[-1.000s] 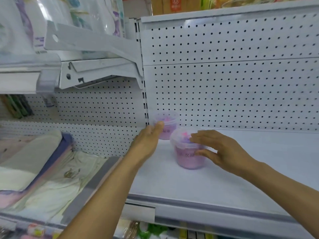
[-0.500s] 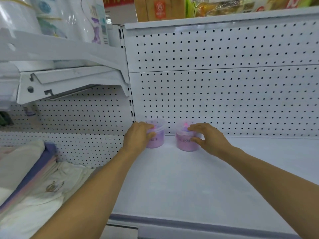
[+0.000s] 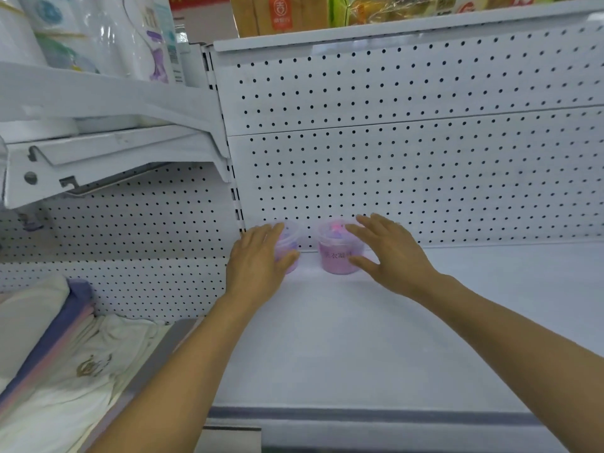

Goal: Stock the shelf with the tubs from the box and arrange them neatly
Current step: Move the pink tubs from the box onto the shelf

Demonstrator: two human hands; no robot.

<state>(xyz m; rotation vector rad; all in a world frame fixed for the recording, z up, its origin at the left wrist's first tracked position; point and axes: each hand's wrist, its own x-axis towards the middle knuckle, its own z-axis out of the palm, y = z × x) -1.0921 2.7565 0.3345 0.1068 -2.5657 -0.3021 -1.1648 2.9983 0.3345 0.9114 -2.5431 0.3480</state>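
Head view: two pink tubs stood at the back left of the white shelf point(image 3: 359, 338), against the pegboard point(image 3: 408, 178), a small gap between them. Left hand point(image 3: 258, 259) rested on the left tub point(image 3: 289, 238), fingers straight, no longer curled around it as half a second earlier. Right hand point(image 3: 389, 253) touched the right tub point(image 3: 336, 253), fingers spread wide, its earlier hold loosened. Folded cloth point(image 3: 65, 354) lay lower left.

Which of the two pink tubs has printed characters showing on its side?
The right-hand tub, by the right hand: dark characters show on its front. The left-hand tub is mostly covered by the left hand.
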